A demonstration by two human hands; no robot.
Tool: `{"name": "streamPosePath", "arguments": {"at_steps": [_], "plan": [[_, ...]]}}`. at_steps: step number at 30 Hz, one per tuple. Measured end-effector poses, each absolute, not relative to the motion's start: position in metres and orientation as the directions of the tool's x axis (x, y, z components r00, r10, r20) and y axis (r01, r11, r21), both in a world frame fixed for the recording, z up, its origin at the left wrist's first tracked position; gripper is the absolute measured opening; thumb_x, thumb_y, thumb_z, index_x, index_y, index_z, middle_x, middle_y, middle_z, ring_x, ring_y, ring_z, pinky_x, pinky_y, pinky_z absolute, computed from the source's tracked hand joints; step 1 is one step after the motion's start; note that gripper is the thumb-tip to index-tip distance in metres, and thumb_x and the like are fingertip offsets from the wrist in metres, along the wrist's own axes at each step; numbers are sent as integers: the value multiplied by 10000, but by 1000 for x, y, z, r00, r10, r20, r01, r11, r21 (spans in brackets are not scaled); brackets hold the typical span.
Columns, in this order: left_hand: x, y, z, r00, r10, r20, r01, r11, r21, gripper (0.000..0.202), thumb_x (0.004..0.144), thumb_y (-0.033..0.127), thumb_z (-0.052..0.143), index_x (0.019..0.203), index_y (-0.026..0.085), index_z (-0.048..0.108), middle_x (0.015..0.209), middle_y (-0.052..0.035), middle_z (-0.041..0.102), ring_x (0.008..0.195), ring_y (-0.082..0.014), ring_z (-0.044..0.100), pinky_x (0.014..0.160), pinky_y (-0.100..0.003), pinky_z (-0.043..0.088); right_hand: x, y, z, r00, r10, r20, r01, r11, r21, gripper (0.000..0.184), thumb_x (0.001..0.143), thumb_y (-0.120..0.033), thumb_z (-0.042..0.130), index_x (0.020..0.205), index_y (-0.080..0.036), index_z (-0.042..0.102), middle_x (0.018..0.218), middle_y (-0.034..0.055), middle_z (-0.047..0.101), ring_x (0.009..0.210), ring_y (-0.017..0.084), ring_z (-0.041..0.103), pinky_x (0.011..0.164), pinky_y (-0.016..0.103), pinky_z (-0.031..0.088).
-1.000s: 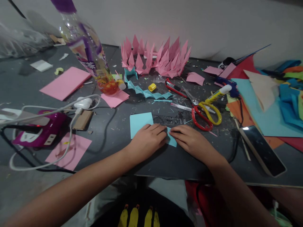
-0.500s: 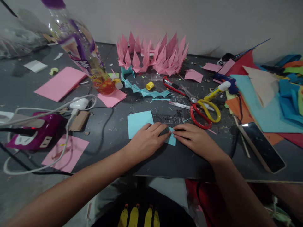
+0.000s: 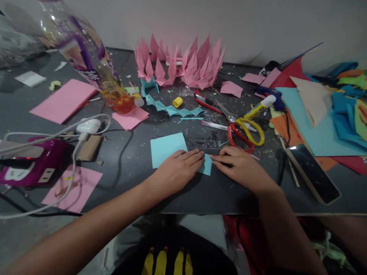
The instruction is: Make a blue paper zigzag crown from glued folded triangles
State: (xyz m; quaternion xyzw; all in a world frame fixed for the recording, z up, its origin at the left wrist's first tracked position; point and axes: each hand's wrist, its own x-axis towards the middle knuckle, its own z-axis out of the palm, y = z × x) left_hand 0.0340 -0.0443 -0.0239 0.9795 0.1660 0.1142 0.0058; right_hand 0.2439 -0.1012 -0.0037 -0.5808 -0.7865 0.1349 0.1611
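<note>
A small folded piece of light blue paper (image 3: 206, 166) lies on the dark table between my hands. My left hand (image 3: 180, 168) rests flat on its left part, fingers stretched out and pressing it down, hiding that side. At the paper's right edge, my right hand (image 3: 243, 166) has its fingers bent and the fingertips pinched together on the upper corner. Left of them lies a stack of light blue paper squares (image 3: 168, 149), its lower right corner under my left hand. Just behind is a clear ruler (image 3: 200, 143).
Behind stand pink folded-paper spikes in a ring (image 3: 179, 65), with a light blue folded strip (image 3: 172, 110). Scissors (image 3: 243, 133), a utility knife (image 3: 206, 102) and a glue stick (image 3: 259, 107) lie beyond my right hand. A bottle (image 3: 91, 68) stands left; a phone (image 3: 314, 173) lies right.
The whole view has shifted slightly, so things sit further left. My right fingertips have drawn a little apart from my left ones, and more of the folded blue paper shows.
</note>
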Motion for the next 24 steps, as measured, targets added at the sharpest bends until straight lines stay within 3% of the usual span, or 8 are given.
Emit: {"name": "streamPosePath", "arguments": {"at_steps": [5,10,13,20,24], "plan": [[36,-43,-20,927,325,185,319,-946,64,308,913,113,372,1167,121,545,1288,-92,559,1198,-188,500,898,-318,402,239,-102,-4,-200,977,77,893,214,-395,230,870,-243,515,1000,-195,699,751,25,591,710,138,579,669,263,462],[38,-42,-20,919,346,191,325,-937,129,263,888,140,430,1121,117,549,1254,-94,582,1176,-197,510,939,-334,394,233,-102,-5,-305,948,94,940,315,-132,295,902,-268,459,1099,-205,668,700,34,603,697,165,586,643,279,438],[36,-42,-21,886,403,231,362,-910,201,295,857,163,493,1146,115,533,1221,-86,605,1166,-219,506,995,-388,367,233,-103,-5,-306,947,100,949,312,-45,302,905,-319,455,1090,-226,675,676,27,613,685,165,596,612,273,420],[30,-41,-25,807,492,327,411,-865,287,381,854,219,519,1207,81,479,1138,-134,628,1108,-236,537,975,-423,407,235,-107,-11,-246,966,84,966,252,-58,322,907,-359,449,1155,-272,636,694,11,603,664,150,602,559,258,395],[31,-40,-24,773,535,340,419,-834,360,395,838,249,537,1194,83,484,1132,-134,610,1101,-235,528,940,-393,443,234,-107,-13,-224,968,117,969,233,-76,309,898,-356,470,1143,-284,643,727,16,615,677,150,606,564,251,398]]}}
